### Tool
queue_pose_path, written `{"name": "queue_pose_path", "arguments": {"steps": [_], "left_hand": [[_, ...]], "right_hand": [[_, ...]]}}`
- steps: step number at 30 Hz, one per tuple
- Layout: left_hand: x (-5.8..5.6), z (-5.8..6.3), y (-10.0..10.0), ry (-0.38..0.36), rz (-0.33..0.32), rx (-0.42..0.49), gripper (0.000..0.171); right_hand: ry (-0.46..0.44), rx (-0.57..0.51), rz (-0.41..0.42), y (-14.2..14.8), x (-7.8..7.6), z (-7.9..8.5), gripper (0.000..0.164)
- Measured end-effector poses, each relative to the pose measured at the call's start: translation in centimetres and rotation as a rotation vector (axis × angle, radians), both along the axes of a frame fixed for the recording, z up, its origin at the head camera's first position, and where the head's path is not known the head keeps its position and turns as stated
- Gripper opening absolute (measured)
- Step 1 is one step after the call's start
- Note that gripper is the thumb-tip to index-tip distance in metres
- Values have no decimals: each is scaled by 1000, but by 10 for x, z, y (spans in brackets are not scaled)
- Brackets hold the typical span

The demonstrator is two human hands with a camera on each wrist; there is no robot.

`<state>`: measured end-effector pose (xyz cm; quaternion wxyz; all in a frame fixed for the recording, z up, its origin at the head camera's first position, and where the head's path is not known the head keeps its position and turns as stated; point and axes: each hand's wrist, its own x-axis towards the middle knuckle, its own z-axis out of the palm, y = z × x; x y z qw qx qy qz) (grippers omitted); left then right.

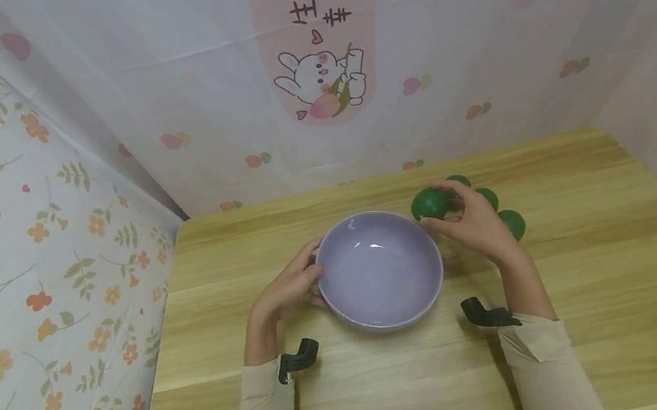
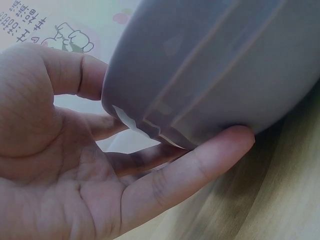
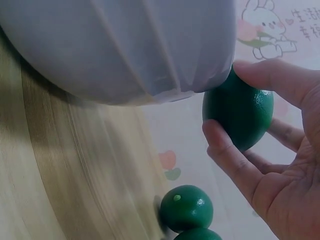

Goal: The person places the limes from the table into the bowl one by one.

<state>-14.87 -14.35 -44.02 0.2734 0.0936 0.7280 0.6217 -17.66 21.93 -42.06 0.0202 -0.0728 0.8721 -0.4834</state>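
A round lavender bowl (image 1: 380, 272) with fluted outer sides stands in the middle of the table. My left hand (image 1: 292, 284) grips it at the left, thumb at the rim and fingers spread along the underside of the wall (image 2: 200, 75). Between thumb and fingers, my right hand (image 1: 471, 217) holds a glossy green lime (image 3: 240, 110) by the bowl's upper right rim. Several more limes (image 1: 512, 224) lie just behind and to the right of that hand, partly hidden by it in the head view.
The wood-grain table (image 1: 598, 277) runs back to a white printed curtain (image 1: 469, 32) with a rabbit drawing. At the left hangs a flower-patterned cloth (image 1: 56, 277). A black curved mount (image 1: 298, 360) sticks out from each beige sleeve (image 1: 551, 370).
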Motion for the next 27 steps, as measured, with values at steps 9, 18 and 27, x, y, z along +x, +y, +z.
{"name": "queue_pose_path", "arguments": {"steps": [9, 18, 27], "left_hand": [[-1, -1, -3, 9, 4, 0, 74], [-2, 3, -4, 19, 14, -12, 74], [1, 0, 0, 5, 8, -19, 74]], "right_hand": [[12, -27, 31, -3, -3, 3, 76], [0, -53, 45, -3, -6, 6, 77], [-38, -78, 36, -1, 1, 6, 75]]}}
